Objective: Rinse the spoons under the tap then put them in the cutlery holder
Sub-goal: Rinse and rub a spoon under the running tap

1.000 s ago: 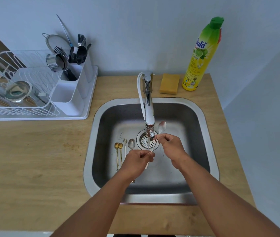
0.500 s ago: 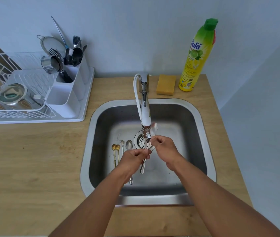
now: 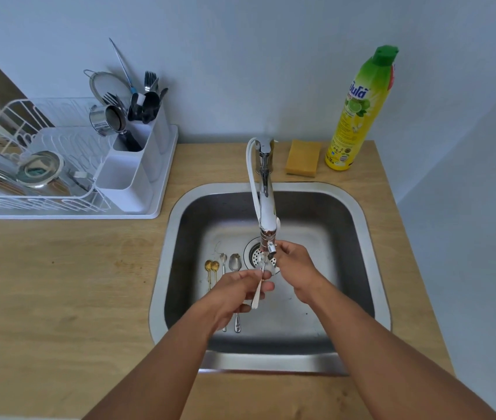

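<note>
Held spoon (image 3: 258,291): I can't see its bowl, hidden behind the tap (image 3: 266,213) nozzle.
Dish rack (image 3: 28,165): cut off at 9 o'clock.
Forearms: cropped at 6 o'clock.

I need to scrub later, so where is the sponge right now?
In the head view, the yellow sponge lies on the counter behind the sink, between the tap and the dish soap bottle.

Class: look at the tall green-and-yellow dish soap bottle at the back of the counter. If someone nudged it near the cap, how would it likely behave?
The bottle stands tall on a narrow base, so it would probably tip rather than slide. Its rounded body suggests that it might then roll toward the sponge or the sink.
</note>
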Motion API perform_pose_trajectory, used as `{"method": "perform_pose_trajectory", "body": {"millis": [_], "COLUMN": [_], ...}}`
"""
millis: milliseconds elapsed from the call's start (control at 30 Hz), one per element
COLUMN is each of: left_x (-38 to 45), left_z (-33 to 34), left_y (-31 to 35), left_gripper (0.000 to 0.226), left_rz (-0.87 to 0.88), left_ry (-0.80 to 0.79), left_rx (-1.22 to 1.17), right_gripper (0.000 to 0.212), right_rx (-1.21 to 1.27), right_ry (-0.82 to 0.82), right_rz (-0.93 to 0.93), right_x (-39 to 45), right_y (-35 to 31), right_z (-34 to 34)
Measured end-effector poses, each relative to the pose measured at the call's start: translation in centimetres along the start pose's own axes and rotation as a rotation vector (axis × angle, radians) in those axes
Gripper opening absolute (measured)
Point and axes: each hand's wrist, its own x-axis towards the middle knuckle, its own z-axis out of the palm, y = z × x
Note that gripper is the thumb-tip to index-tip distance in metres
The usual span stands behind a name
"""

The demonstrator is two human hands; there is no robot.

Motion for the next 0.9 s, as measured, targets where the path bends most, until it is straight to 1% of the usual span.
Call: {"method": "perform_pose_trajectory", "body": {"millis": [67, 133, 267, 400, 500, 600, 800, 900], "left_x": [0.4, 0.9, 1.0, 1.0, 0.7, 0.2, -0.8, -1.1], "left_z": [0.5, 1.0, 1.8, 2.6, 3.1, 3.3, 2.9, 2.7], "left_y": [0.4, 0.6, 0.8, 0.9, 0.8, 0.3, -1.6, -2.1], "left_gripper": [0.028, 0.024, 0.02, 0.014, 0.014, 0.016, 0.015, 0.017], "left_rz": [-0.01, -0.02, -0.045, 0.01, 0.062, 0.074, 0.099, 0.044], "left_ry": [0.047, 0.091, 0.176, 0.275, 0.265, 0.254, 0.235, 0.228], "left_rx": [-0.107, -0.138, -0.117, -0.091, -0.095, -0.052, 0.01, 0.081], "right_gripper": [0.024, 0.023, 0.018, 0.02, 0.023, 0.03, 0.021, 0.02], "right_rx": [-0.014, -0.02, -0.06, -0.168, -0.119, -0.128, -0.135, -0.167], "right_ry": [-0.03, -0.026, -0.037, -0.018, -0.013, 0.011, 0.02, 0.016], "right_rz": [0.024, 0.023, -0.025, -0.069, -0.057, -0.081, -0.078, -0.064], "right_x": [-0.3, -0.4, -0.7, -0.7, -0.2, 0.2, 0.6, 0.6], "right_y": [0.6, 0.9, 1.0, 0.8, 0.3, -0.2, -0.2, 0.1], "right_z": [0.1, 0.1, -0.1, -0.1, -0.6, -1.3, -2.5, -2.7]}}
